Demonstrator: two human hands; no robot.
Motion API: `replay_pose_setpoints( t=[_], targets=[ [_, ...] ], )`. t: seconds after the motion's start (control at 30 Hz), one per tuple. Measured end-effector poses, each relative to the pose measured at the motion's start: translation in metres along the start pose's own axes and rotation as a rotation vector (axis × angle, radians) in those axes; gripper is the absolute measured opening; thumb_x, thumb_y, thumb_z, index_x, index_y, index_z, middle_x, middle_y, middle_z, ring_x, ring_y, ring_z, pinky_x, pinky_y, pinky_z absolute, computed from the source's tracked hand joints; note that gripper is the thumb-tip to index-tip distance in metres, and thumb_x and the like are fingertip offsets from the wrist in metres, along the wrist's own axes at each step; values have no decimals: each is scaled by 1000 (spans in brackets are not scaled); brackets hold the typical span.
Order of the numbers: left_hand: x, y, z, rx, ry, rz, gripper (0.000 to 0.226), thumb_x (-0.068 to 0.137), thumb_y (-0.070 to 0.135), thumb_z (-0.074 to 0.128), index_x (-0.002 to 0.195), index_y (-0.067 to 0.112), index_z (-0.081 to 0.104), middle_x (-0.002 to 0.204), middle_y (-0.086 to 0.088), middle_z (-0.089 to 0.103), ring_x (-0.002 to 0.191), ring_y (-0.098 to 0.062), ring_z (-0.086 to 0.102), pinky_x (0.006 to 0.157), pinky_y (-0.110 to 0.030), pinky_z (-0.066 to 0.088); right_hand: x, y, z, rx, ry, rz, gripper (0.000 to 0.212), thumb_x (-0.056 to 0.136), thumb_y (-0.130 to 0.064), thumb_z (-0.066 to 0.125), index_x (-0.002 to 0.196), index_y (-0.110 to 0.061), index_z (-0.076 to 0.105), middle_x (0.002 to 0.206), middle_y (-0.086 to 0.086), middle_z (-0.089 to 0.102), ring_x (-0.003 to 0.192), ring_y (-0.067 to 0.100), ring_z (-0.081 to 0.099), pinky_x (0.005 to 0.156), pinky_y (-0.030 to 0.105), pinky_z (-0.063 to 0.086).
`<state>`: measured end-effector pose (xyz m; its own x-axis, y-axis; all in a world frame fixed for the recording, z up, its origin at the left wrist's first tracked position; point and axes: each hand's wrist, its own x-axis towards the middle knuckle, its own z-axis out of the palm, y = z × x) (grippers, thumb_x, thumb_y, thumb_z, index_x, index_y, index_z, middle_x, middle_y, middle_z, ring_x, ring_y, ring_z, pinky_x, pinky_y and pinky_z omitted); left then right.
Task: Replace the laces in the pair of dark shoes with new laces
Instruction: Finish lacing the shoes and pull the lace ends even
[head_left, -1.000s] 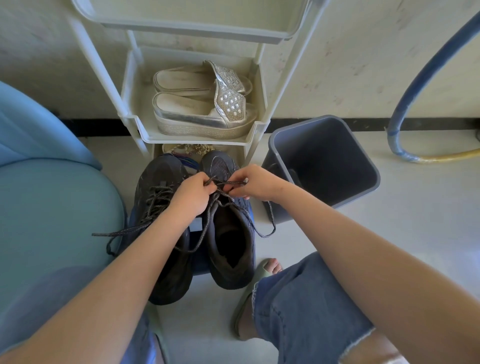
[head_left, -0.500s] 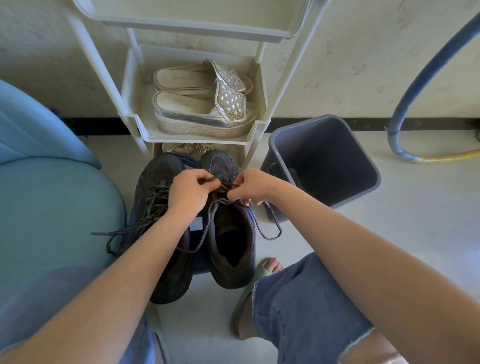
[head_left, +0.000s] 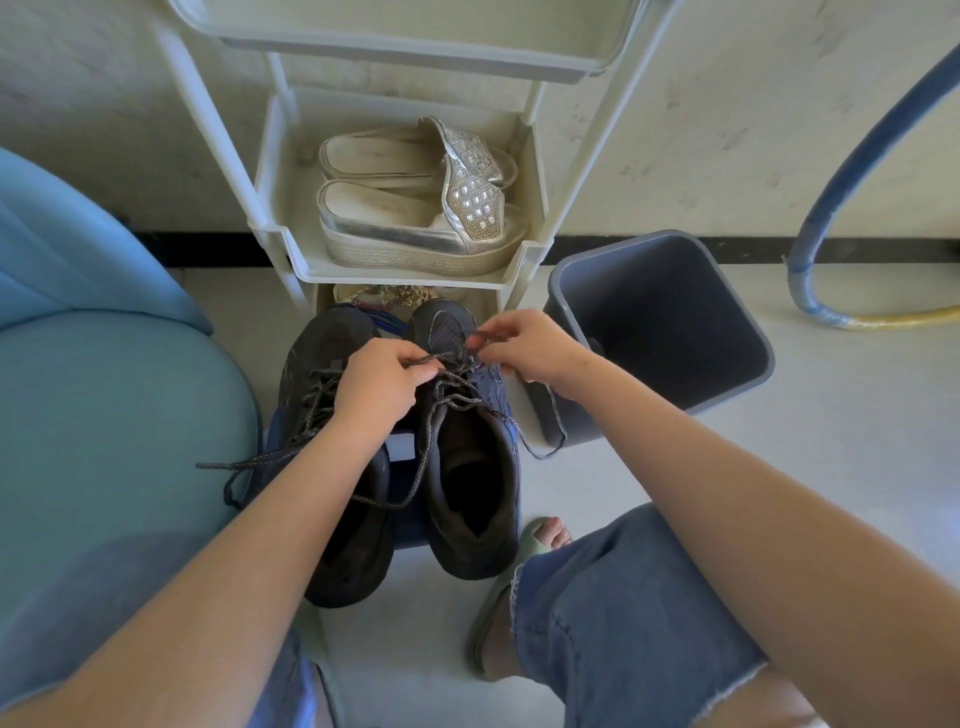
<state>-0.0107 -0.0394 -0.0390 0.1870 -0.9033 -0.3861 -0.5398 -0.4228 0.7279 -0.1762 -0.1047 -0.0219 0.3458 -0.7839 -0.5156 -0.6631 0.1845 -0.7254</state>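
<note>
Head view: hands shifted toeward in last second. Left hand (head_left: 382, 387), right hand (head_left: 530, 348) each pinch lace (head_left: 453, 385) at front eyelets of right-side dark shoe (head_left: 470, 483), on floor by rack (head_left: 405, 276). Likely unlacing; other shoe (head_left: 322, 353) laced.

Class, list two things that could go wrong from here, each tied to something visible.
1. The left hand and right hand pinch the lace near the toe of the shoe by the bin; nothing steadies that shoe, so a tug may drag it.
2. Its loose end trails beside the bin and might snag.
</note>
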Motion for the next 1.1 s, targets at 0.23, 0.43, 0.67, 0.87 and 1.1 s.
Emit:
replay_pose_setpoints(
  t=[0.23,0.43,0.67,0.87,1.1],
  targets=[
    [-6,6,-12,193,-62,-53,11,90,21,63,96,20,73,55,8,48,60,-11,51,68,-25,38,11,-5,10,-279,-111,-122,21,86,0,63,103,-9,72,92,-1,67,84,7,58,78,15,41],
    [-8,10,-11,235,-63,-63,11,91,20,62,96,18,72,58,4,54,58,-13,55,69,-27,43,13,-2,11,-299,-36,-92,10,84,-9,71,94,-7,71,76,-5,62,65,4,54,64,13,43],
    [-6,15,-14,172,-138,-158,15,92,19,61,103,17,72,55,3,52,57,-7,52,70,-23,39,12,0,8,-193,31,-10,11,91,-11,63,99,-4,64,78,2,64,55,13,59,69,23,48],
    [-2,10,-9,117,-121,-145,15,91,17,62,103,16,71,67,0,62,58,-9,54,69,-22,40,11,0,8,-171,26,-1,8,92,-14,62,98,-9,62,84,4,67,53,13,61,78,30,50],
    [4,3,-3,75,12,-50,16,95,14,54,103,15,68,96,1,70,51,-7,51,63,-22,42,12,2,10,-173,32,2,8,94,-16,60,99,-10,61,82,0,64,51,10,63,85,33,49]
  ],
)
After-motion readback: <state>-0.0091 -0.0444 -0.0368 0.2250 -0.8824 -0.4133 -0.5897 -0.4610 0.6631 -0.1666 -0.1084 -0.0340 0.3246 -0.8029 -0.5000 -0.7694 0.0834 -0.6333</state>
